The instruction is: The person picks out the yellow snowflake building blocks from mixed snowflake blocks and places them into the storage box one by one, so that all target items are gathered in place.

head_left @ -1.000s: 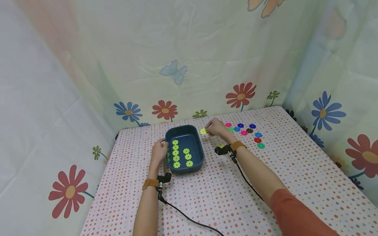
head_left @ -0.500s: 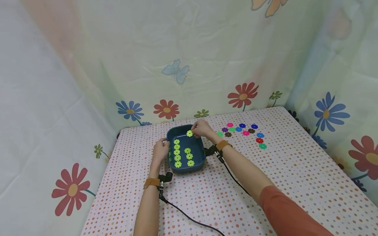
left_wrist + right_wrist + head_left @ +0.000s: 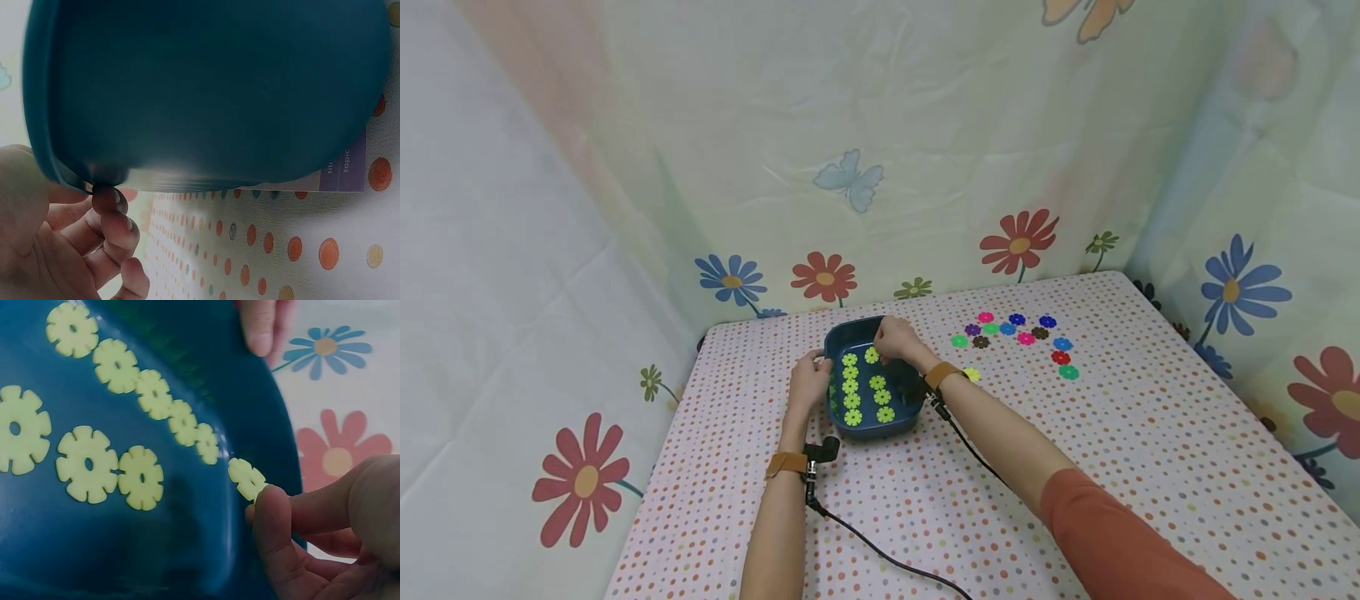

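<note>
A dark blue plastic tray [image 3: 880, 432] stands on the dotted tablecloth. My left hand [image 3: 808, 382] holds its left rim, with the thumb over the edge and curled fingers outside in the left wrist view. Inside, my right hand [image 3: 897, 340] pinches a yellow-green flower-shaped disc [image 3: 245, 477] between thumb and forefinger, near the tray's far end. Several matching discs [image 3: 87, 464] lie on the tray floor in two rows: a longer one along the left side and a shorter one beside it.
Several flower discs in other colours, among them a red one [image 3: 1061, 357] and a purple one [image 3: 973, 330], lie scattered right of the tray. One yellow disc [image 3: 972, 375] lies partly behind the right wrist. A printed purple-edged sheet [image 3: 344, 165] shows beneath the tray.
My right hand has carried the yellow-green disc leftward from the table over the right rim, then lower into the far part of the tray. The left hand stays at the left rim.
</note>
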A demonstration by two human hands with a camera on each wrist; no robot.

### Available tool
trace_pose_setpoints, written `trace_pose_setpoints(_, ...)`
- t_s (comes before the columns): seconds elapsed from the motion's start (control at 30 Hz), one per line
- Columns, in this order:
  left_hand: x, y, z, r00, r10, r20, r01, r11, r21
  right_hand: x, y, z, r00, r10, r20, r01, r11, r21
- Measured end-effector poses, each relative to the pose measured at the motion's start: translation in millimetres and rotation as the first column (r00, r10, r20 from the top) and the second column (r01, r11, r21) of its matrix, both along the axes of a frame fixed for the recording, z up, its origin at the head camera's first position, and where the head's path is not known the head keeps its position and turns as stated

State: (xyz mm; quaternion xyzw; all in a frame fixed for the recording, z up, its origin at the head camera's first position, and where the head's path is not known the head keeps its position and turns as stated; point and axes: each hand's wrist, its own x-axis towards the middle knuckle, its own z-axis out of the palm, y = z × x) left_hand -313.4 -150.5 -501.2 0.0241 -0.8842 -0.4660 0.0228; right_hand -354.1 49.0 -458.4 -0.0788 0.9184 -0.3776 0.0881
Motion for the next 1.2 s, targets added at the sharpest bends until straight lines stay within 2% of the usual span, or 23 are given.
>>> trace_pose_setpoints(0.2,-0.3,-2,-2.7,1.0,-0.014,-0.016,0.014,1.0,-0.003,-5.5,-11,-6.2,0.998,-0.031,0.052,0.025,0.993,0.116)
trace_pose_setpoints(0.33,0.4,-2,-1.3,1.0,-0.013,-0.021,0.014,1.0,0.004,-3.5,-14,-7.7,0.996,-0.05,0.071,0.037,0.985,0.167)
trace_pose_setpoints(0.57,1.8,-1,-0.3,1.0,-0.01,-0.014,0.01,1.0,0.002,-2.6,-18,-13.8,0.996,-0.052,0.077,0.036,0.98,0.198)
trace_pose_setpoints(0.83,1.1,-1,-1.2,1.0,-0.002,-0.021,0.002,1.0,-0.005,-6.8,-24,-20.7,0.997,-0.04,0.061,0.021,0.959,0.283)
trace_pose_setpoints(1.2,-0.6,-1,-0.8,1.0,-0.001,-0.007,0.001,1.0,-0.012,-8.5,-27,-23.8,0.996,-0.03,0.081,0.004,0.953,0.303)
